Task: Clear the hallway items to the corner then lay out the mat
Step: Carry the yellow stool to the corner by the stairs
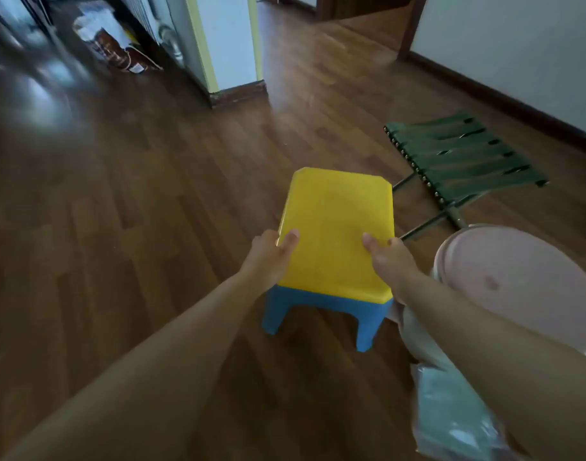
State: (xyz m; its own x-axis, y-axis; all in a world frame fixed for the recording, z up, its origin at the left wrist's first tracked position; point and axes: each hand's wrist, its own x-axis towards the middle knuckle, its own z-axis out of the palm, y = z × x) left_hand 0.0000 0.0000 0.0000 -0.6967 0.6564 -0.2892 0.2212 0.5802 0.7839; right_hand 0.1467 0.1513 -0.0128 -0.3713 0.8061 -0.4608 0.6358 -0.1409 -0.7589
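Wooden floor, hallway. Pink round tub at my right, just beside the stool. Green folding stool beyond it, near the wall. Yellow-topped stool, blue legs, straight ahead, mid-floor. My left grip clamps its left edge, my right grip its right edge, thumbs on top.

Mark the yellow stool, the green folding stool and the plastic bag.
yellow stool [335, 227], head view, middle of the seat.
green folding stool [464, 153], head view, middle of the slatted seat.
plastic bag [451, 414], head view, its crinkled middle.
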